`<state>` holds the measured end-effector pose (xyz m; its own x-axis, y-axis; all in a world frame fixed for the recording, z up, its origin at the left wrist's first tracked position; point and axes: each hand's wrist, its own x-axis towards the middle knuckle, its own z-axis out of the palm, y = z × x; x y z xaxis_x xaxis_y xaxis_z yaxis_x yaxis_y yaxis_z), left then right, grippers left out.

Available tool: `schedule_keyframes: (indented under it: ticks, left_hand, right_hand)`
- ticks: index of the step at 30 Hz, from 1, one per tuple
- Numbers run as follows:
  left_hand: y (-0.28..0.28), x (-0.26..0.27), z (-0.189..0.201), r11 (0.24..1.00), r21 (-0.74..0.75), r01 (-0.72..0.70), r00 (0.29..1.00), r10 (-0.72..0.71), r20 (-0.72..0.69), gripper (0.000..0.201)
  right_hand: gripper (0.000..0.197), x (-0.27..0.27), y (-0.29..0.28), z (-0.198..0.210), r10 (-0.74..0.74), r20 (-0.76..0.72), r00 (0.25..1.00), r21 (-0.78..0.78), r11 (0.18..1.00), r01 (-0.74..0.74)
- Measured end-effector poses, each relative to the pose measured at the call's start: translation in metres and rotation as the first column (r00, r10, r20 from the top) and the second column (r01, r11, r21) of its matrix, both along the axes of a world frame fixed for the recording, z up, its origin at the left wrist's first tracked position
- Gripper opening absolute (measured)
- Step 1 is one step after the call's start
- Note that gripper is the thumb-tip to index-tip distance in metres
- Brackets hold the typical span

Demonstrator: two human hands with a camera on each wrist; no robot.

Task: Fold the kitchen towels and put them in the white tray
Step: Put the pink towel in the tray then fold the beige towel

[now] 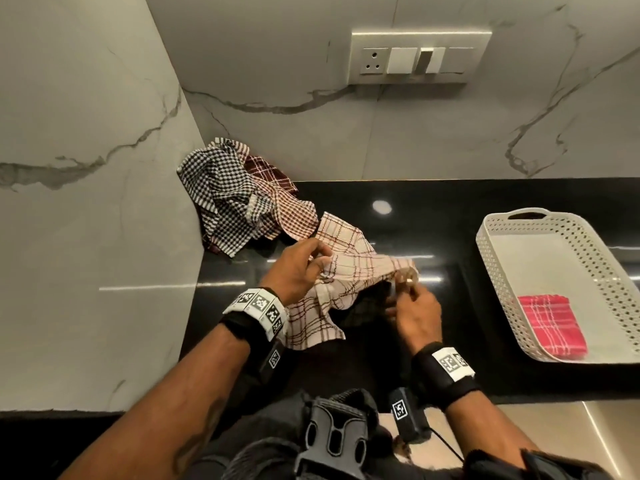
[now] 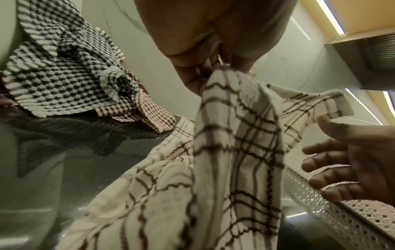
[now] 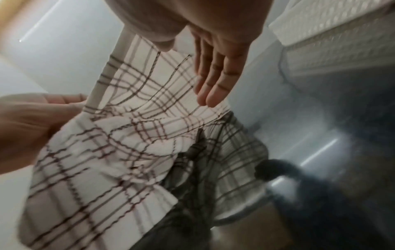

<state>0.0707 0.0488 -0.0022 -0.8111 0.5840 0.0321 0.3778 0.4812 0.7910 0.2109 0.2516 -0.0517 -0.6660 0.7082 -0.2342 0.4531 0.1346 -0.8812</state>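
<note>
I'm pinching the limp, light cream brown-checked cloth towel [image 1: 349, 271] at centre frame with my left hand [image 1: 298, 271], right hand [image 1: 415, 315] open-fingered, reaching for its free corner.

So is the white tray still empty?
No, a folded red towel already lies in the near end of the white tray in the head view.

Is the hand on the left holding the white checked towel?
Touching. In the left wrist view, the left hand's fingers pinch the top edge of the white checked towel, which hangs from them.
</note>
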Motion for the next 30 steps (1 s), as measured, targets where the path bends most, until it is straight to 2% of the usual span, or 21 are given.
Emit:
schedule_keyframes:
  ticks: [2, 4, 6, 8, 11, 13, 14, 17, 18, 20, 22, 24, 26, 28, 30]
  left_hand:
    - [-0.005, 0.002, -0.004, 0.999, -0.044, 0.011, 0.999, -0.009, 0.035, 0.006]
    - [-0.010, 0.005, -0.010, 0.997, -0.077, 0.031, 0.997, -0.026, 0.070, 0.006]
    - [-0.012, 0.007, -0.014, 0.994, -0.100, 0.048, 0.995, -0.039, 0.095, 0.007]
    - [-0.012, 0.010, -0.016, 0.989, -0.130, 0.068, 0.995, -0.057, 0.085, 0.009]
    - [-0.013, 0.015, -0.012, 0.986, -0.161, 0.047, 0.999, -0.049, -0.010, 0.021]
    - [-0.016, 0.020, -0.004, 0.984, -0.168, 0.054, 0.997, -0.062, -0.047, 0.032]
    - [-0.016, 0.024, 0.001, 0.979, -0.183, 0.087, 0.994, -0.098, -0.056, 0.038]
    - [-0.010, 0.041, 0.017, 0.964, -0.184, 0.193, 0.974, -0.211, -0.084, 0.059]
    - [-0.005, 0.046, 0.021, 0.967, -0.152, 0.203, 0.971, -0.219, -0.098, 0.059]
    - [0.002, 0.051, 0.024, 0.980, -0.052, 0.193, 0.966, -0.199, -0.165, 0.039]
    - [0.002, 0.048, 0.026, 0.991, 0.022, 0.132, 0.972, -0.125, -0.197, 0.015]
    - [-0.003, 0.041, 0.028, 0.997, 0.007, 0.083, 0.979, -0.080, -0.187, 0.017]
    - [-0.008, 0.035, 0.032, 0.996, -0.085, 0.009, 0.963, -0.031, -0.267, 0.013]
    - [-0.010, 0.033, 0.035, 0.981, -0.114, -0.157, 0.914, 0.101, -0.394, 0.009]
    - [-0.008, 0.034, 0.042, 0.949, -0.057, -0.309, 0.873, 0.260, -0.413, 0.012]
  right_hand:
    - [0.038, 0.007, 0.008, 0.010, -0.049, -0.011, 0.999, 0.122, 0.991, 0.050]
    - [0.054, 0.012, 0.013, 0.024, 0.034, -0.045, 0.998, 0.208, 0.978, -0.024]
    - [0.045, 0.010, 0.017, 0.029, 0.243, -0.041, 0.969, 0.313, 0.924, -0.219]
    - [0.025, 0.005, 0.017, 0.028, 0.354, 0.011, 0.935, 0.407, 0.852, -0.328]
    - [0.013, -0.003, 0.008, 0.033, 0.370, 0.070, 0.926, 0.574, 0.745, -0.341]
    - [0.010, -0.007, 0.002, 0.043, 0.407, 0.043, 0.912, 0.683, 0.654, -0.324]
    - [0.009, -0.010, 0.000, 0.048, 0.445, 0.024, 0.895, 0.689, 0.641, -0.338]
    - [0.016, -0.017, -0.010, 0.065, 0.562, 0.015, 0.827, 0.555, 0.683, -0.474]
    - [0.016, -0.019, -0.015, 0.069, 0.584, 0.016, 0.811, 0.519, 0.689, -0.506]
    - [0.011, -0.022, -0.021, 0.074, 0.601, -0.025, 0.799, 0.484, 0.706, -0.516]
    - [0.010, -0.022, -0.022, 0.075, 0.605, -0.062, 0.794, 0.465, 0.722, -0.513]
    - [0.011, -0.019, -0.017, 0.073, 0.617, -0.051, 0.785, 0.442, 0.719, -0.536]
    - [0.011, -0.012, -0.013, 0.074, 0.634, -0.052, 0.772, 0.385, 0.726, -0.570]
    - [0.027, -0.006, -0.015, 0.085, 0.617, -0.147, 0.773, 0.228, 0.782, -0.580]
    - [0.042, -0.002, -0.020, 0.102, 0.554, -0.294, 0.779, 0.085, 0.827, -0.556]
